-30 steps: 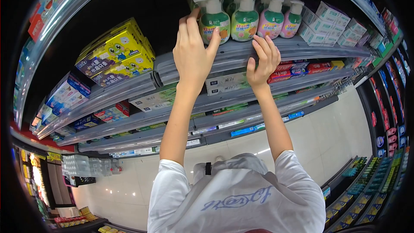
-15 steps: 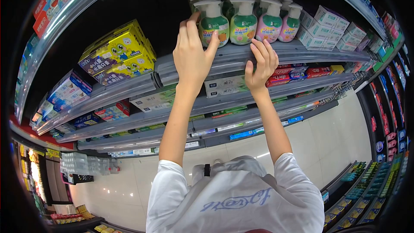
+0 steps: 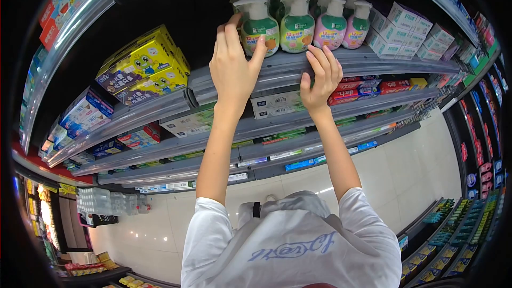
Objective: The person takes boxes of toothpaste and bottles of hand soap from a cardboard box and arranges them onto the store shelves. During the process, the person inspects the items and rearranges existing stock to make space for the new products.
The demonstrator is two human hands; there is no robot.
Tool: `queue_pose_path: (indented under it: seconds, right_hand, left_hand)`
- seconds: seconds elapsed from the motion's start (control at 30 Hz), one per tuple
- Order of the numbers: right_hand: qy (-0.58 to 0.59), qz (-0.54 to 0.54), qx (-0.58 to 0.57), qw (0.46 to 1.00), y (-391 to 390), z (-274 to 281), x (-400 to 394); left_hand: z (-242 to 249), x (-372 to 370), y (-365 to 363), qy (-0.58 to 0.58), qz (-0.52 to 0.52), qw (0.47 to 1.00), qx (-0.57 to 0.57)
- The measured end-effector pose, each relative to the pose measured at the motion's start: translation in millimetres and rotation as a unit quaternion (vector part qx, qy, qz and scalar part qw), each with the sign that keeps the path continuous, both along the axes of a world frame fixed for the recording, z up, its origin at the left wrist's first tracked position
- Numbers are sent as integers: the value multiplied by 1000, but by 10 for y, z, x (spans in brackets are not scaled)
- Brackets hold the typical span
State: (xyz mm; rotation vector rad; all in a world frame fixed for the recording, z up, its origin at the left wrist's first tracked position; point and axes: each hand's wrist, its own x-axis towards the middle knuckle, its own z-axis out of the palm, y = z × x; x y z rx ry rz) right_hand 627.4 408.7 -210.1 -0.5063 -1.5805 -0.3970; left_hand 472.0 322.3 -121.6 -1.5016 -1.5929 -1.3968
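Observation:
Several pump bottles stand in rows on the upper shelf. My left hand (image 3: 232,63) is around the left side of the leftmost green-labelled bottle (image 3: 260,32), its thumb on the front and its fingertips at the far side, partly hidden. To the right, my right hand (image 3: 321,77) has its fingers spread and slightly curled, just below the second green bottle (image 3: 297,29) and the shelf edge, holding nothing. Two pink bottles, one larger (image 3: 329,31) and one at the row's right end (image 3: 356,29), stand beside them.
Yellow boxes (image 3: 145,66) are stacked left of the bottles, white boxes (image 3: 397,34) to the right. Lower shelves hold red boxes (image 3: 352,92) and white boxes (image 3: 277,104). Plastic-wrapped bottles (image 3: 109,202) stand on the floor at lower left. More shelving (image 3: 453,229) is at right.
Both hands have shifted slightly left in view, together with the bottles and shelf. My left hand remains at the leftmost bottle and my right hand remains near the shelf edge.

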Motion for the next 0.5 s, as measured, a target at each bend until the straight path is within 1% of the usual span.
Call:
queue_pose_path:
  seconds: [0.5]
  right_hand:
    - [-3, 5, 1, 1000, 6, -8, 8]
  left_hand:
    - [-9, -5, 14, -10, -8, 1000, 0]
